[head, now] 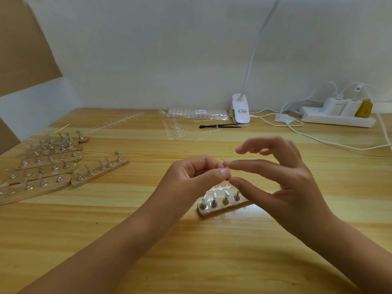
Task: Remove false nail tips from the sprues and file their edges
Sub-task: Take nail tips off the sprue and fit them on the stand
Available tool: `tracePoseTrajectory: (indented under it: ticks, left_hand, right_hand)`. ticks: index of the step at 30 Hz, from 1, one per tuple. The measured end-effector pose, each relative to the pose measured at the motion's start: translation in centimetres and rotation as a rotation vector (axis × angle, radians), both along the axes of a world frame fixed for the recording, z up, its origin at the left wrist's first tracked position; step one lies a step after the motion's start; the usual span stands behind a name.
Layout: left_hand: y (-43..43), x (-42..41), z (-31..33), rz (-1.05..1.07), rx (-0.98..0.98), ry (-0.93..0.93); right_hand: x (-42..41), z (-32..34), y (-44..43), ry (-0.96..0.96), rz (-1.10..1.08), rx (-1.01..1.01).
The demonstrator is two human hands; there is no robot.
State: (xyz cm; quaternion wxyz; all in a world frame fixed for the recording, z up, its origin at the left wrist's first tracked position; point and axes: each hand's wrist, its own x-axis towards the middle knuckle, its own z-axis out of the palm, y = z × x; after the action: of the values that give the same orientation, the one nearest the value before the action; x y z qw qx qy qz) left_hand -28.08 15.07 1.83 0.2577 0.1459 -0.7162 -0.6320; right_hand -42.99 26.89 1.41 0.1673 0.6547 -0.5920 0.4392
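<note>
Editor: Step in hand?

Stringer: By the look of the pinch, snapping a nail tip off its sprue. Filing not yet begun.

Editor: Left?

Stringer: Centre frame, left hand (197,177) curled narrow, thumb and forefinger nipped together on something hidden between them, presumably the nail tip.

Editor: Right?

Stringer: Centre right, right hand (282,179) with thumb and forefinger closed onto the same spot, remaining fingers fanned loosely above.

Editor: The task's things?

Stringer: Just below the fingertips, a clear sprue (220,188), above the pegs of a small wooden stand (220,210) on the desk (191,240). Impossible to tell whether held or resting. Loose sprues (176,129) and a bagged pack (197,113) at upper centre. Stacked stands (42,166) at left.

Editor: Next?

Stringer: Likely calls for a file. None identifiable, only a thin black tool (218,125) beside a clip lamp (240,112).
</note>
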Motion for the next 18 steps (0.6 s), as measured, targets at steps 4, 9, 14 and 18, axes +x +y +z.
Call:
tracePoseTrajectory:
  ticks: [4, 9, 14, 18]
  left_hand:
    - [-0.1, 0.0, -0.2, -0.056, 0.046, 0.009]
    - [-2.0, 0.2, -0.3, 0.068, -0.042, -0.017]
    - [-5.5, 0.5, -1.4, 0.317, -0.334, -0.296]
    - [-5.8, 0.3, -2.6, 0.214, -0.641, -0.580]
  right_hand:
    - [0.3, 0.3, 0.0, -0.097, 0.030, 0.018]
    - [-1.9, 1.5, 0.4, -0.130, 0.024, 0.059]
    - [-4.9, 0.9, 0.6, -0.035, 0.066, 0.277]
    - [-5.3, -0.2, 0.6, 0.003, 0.076, 0.417]
